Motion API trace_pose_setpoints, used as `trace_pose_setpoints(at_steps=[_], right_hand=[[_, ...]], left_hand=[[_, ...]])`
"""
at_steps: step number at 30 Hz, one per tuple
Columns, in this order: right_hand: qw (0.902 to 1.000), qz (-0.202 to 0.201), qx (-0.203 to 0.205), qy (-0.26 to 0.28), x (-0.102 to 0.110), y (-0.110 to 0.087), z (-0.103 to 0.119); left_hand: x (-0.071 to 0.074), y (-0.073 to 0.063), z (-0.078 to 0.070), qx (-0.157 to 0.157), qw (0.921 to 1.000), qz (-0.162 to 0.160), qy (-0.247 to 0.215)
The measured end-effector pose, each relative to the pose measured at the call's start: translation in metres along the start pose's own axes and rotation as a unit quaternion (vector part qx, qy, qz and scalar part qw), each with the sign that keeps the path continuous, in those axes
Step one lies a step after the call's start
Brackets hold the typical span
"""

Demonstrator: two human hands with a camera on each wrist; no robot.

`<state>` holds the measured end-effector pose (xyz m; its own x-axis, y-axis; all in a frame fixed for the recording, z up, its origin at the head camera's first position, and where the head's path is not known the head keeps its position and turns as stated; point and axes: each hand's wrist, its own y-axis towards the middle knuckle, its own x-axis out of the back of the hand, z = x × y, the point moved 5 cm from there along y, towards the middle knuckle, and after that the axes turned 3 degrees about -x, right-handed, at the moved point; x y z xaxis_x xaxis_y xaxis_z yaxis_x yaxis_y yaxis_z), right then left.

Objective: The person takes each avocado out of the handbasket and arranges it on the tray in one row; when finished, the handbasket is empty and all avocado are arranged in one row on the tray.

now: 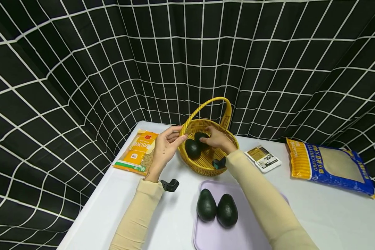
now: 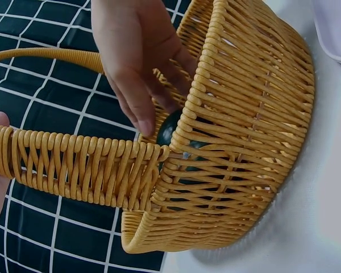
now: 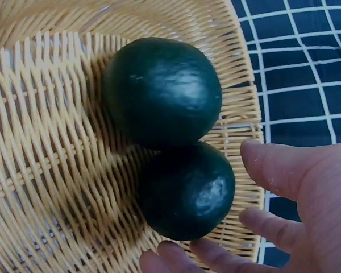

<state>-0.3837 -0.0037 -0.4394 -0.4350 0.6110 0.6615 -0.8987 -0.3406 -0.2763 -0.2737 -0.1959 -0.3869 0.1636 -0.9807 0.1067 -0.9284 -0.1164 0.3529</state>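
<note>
Left hand (image 1: 165, 147) is pinching the wicker handle (image 2: 85, 166) while right hand (image 1: 219, 139) is hovering, fingers wide, beside a likely slippery avocado (image 3: 186, 192), best cupped mid-body.

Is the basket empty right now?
Not empty: the head and right wrist views show two avocados inside the basket.

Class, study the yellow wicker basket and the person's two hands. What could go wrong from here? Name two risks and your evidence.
1. The yellow wicker basket might tip if the left hand, holding its arched wicker handle at one side, pulls on it.
2. The two dark green, rounded avocados inside touch each other, so the right hand, reaching in beside them, could nudge one and set both rolling.
</note>
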Motion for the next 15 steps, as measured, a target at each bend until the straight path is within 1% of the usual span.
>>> trace_pose_setpoints(at_steps=[3,7,15], right_hand=[[0.9999,-0.003,-0.004,-0.014,-0.002,0.002,0.002],[0.999,-0.011,0.002,-0.044,-0.004,0.006,0.005],[0.9989,-0.012,0.007,-0.044,-0.006,0.012,0.008]], left_hand=[[0.0,0.0,0.001,0.003,1.0,0.001,0.001],[0.001,0.001,0.0,0.004,1.0,0.0,0.002],[0.0,0.0,0.0,0.002,1.0,0.008,-0.005]])
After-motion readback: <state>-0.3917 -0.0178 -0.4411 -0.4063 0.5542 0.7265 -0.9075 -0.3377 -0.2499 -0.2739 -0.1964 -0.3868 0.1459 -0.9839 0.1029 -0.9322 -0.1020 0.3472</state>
